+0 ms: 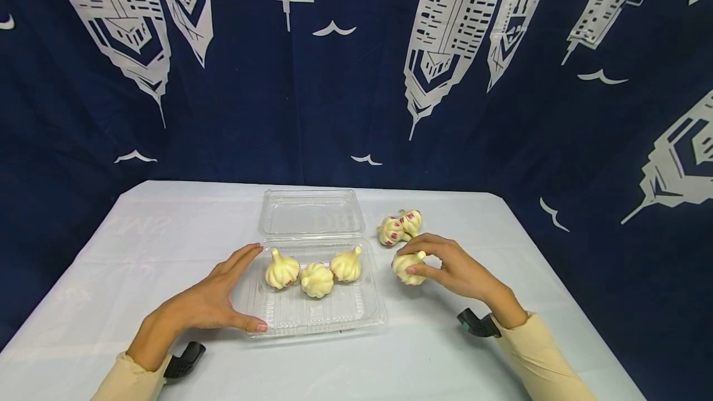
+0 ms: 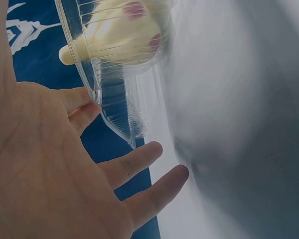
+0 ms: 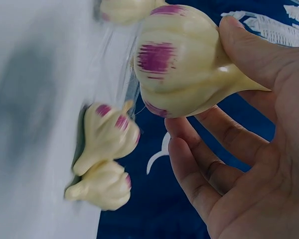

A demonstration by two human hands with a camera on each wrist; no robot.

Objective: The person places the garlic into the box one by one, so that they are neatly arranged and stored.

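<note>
A garlic bulb, cream with purple patches, is pinched between the thumb and fingers of my right hand; the right wrist view shows this bulb close up, raised off the table. Left of it lies an opened clear plastic clamshell box with three garlic bulbs in its base. My left hand spreads its thumb and fingers along the box's left side. In the left wrist view the fingers are extended beside the box wall, touching its rim at one point.
Two more garlic bulbs lie together on the table behind my right hand. The box's lid is folded back flat towards the far edge. A white cloth covers the table, and a dark blue curtain hangs behind it.
</note>
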